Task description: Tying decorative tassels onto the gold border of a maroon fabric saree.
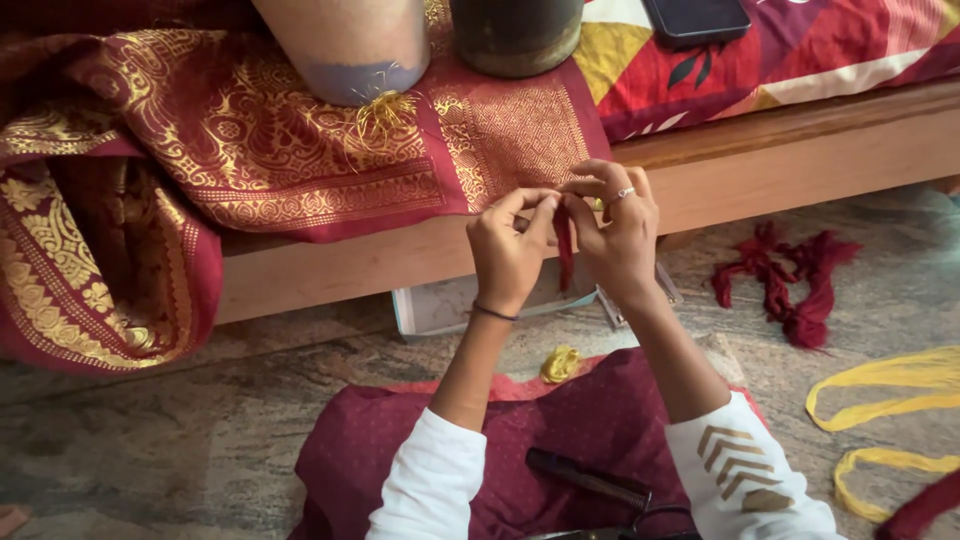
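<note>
- Thread came first: a short tuft of dark red thread (564, 245) hung between my two hands, pinched at its top and raised in front of the wooden bed edge (800, 160), apparently so that the strands fell straight and stayed clear of the floor.
- My left hand (508, 250) was closed in a narrow pinch on the upper end of that tuft, thumb against forefinger, with one dark band on the wrist.
- My right hand (620, 235) met it from the other side, fingertips closed on the same spot; it wore one ring.
- Just above, the maroon and gold saree (300, 140) lay draped over the bed, its border near my hands, seemingly pinned by two heavy round vessels (350, 50) standing on it.
- I counted one loose gold tassel (382, 112) on the cloth under the paler vessel.
- On the stone floor (150, 440) sat one small yellow thread ball (560, 363), one heap of dark red thread (790, 280) to the right, and yellow skeins (890, 385) further right, all within reach.
- One dark phone (695, 18) rested on the patterned bed cover.
- One dark tool (590, 478) lay on my lap cloth; what it was I could not tell.
</note>
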